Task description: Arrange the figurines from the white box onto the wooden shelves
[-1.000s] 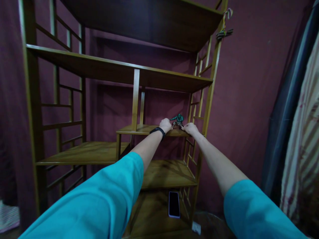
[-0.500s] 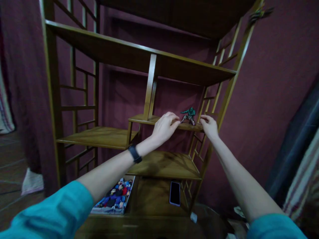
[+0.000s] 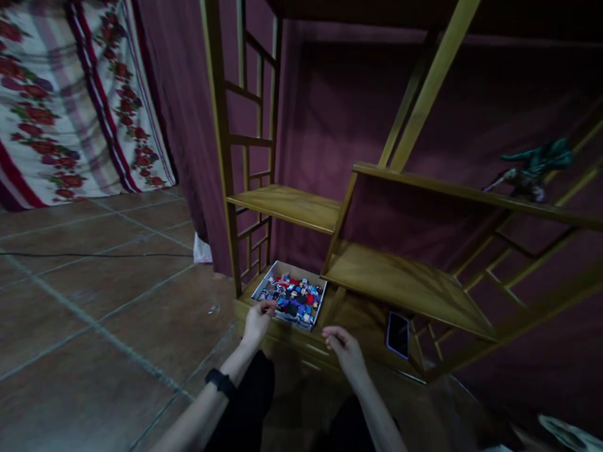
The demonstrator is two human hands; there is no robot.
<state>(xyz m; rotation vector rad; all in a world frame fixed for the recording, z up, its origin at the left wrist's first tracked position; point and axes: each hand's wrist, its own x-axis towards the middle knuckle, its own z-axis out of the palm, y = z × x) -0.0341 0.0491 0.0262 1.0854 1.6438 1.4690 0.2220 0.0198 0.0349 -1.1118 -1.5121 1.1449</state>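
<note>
Near figurine box point(image 3: 302, 272): left hand point(image 3: 258, 321) half-curled, empty; right hand point(image 3: 343, 347) likewise.

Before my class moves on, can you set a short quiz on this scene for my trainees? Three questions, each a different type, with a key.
1. True or false: In the picture, the phone lies to the right of the box of small figures.
2. Multiple choice: Which of the person's grips is nearer the phone? A) Left B) Right
3. Fill in "higher" or "lower": The green-topped figure is placed ____ than the phone.

Key:
1. True
2. B, the right grip
3. Higher
</note>
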